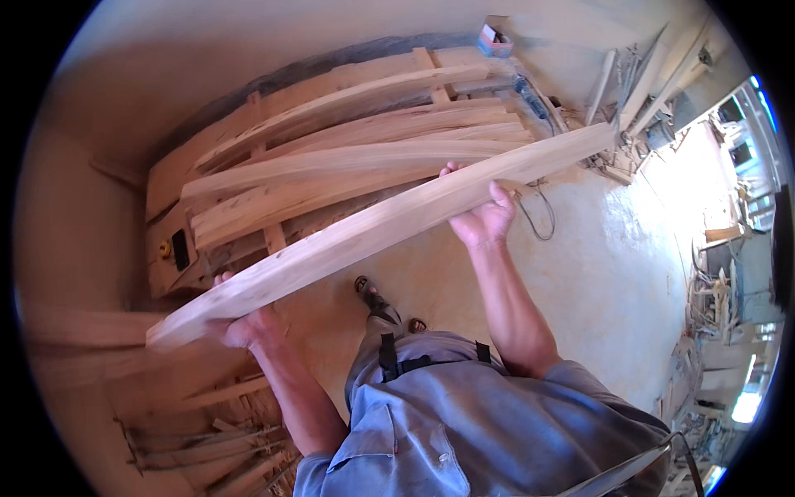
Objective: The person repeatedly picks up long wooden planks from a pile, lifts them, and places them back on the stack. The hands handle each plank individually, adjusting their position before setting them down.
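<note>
Both hands carry a long plank [381, 228] over the floor [596, 248]: left hand [248, 327] fingers curl under its near end, right hand [484, 217] grips mid-length, beside stacked boards [348, 157]

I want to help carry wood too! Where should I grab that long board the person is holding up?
Probably like this person: the long plank rests on the left hand near one end and the right hand past its middle. Come from underneath, hands spread wide, because it is long and would tip.
</note>
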Motion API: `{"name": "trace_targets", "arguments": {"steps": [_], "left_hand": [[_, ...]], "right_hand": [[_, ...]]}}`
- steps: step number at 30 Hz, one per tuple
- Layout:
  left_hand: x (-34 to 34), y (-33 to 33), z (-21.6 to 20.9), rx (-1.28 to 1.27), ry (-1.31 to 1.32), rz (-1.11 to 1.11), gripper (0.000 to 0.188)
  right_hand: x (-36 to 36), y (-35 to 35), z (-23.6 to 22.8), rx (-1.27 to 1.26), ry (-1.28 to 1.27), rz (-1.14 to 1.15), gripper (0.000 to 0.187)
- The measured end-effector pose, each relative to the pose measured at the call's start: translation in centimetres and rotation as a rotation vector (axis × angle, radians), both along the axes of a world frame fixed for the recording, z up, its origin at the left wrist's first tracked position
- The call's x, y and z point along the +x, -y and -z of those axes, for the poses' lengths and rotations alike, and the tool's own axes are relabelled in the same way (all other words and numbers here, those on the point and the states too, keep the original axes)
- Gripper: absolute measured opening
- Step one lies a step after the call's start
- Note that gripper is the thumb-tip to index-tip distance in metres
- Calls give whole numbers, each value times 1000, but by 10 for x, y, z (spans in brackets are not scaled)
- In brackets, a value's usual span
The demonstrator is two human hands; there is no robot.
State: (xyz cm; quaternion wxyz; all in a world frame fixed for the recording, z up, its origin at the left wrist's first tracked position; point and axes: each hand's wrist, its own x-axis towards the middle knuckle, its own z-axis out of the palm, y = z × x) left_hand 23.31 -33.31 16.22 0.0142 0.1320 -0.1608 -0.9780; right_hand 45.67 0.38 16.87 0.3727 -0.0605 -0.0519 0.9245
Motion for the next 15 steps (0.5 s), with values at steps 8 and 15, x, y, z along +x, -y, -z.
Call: {"name": "trace_targets", "arguments": {"steps": [8, 15], "left_hand": [[-124, -31, 44, 129, -337, 183, 82], [-199, -82, 43, 124, -313, 201, 92]], "right_hand": [[-74, -35, 44, -73, -27, 56, 64], [-128, -73, 45, -34, -110, 131, 65]]}}
